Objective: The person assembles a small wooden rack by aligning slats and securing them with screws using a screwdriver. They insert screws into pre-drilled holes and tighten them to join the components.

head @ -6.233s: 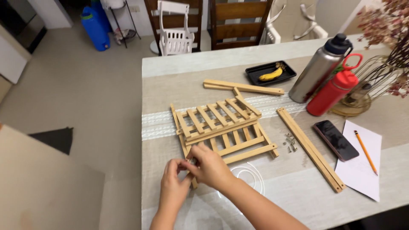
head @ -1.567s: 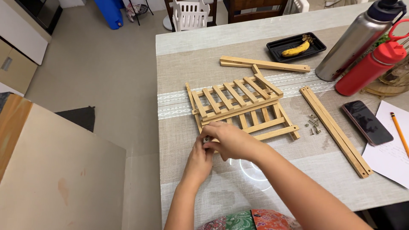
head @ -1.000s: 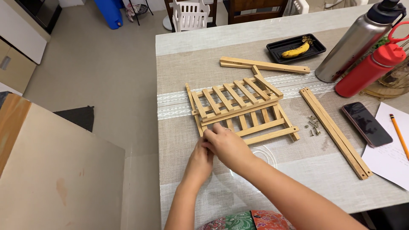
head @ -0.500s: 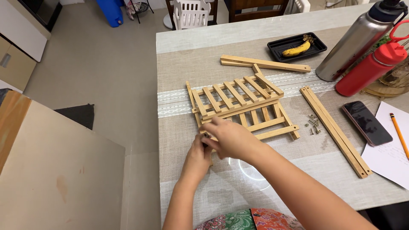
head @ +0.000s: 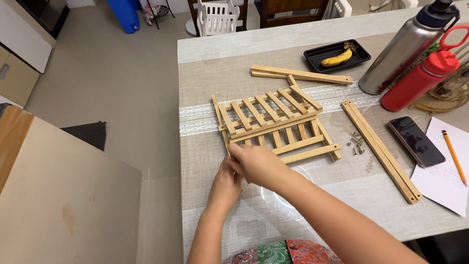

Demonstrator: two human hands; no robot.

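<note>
Your right hand (head: 259, 164) has slid back over the near-left corner of the slatted light-wood rack (head: 273, 124) lying flat on the table runner, covering your left hand (head: 225, 181) again. Both stay pinched together at that corner joint; what they grip is hidden, so the fitting there looks unfinished.

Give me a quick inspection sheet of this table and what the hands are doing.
Surface: table under a beige woven runner.
Job's things: slatted wooden rack, flat; loose wooden strips and; screws.
Clutter: steel bottle, red bottle, phone, pencil on paper, banana in black tray.
Hands: left hand and right hand together at the rack's near-left corner; grip hidden.
Cables: nothing seen.
Surroundings: tan floor, white chair, blue container.
</note>
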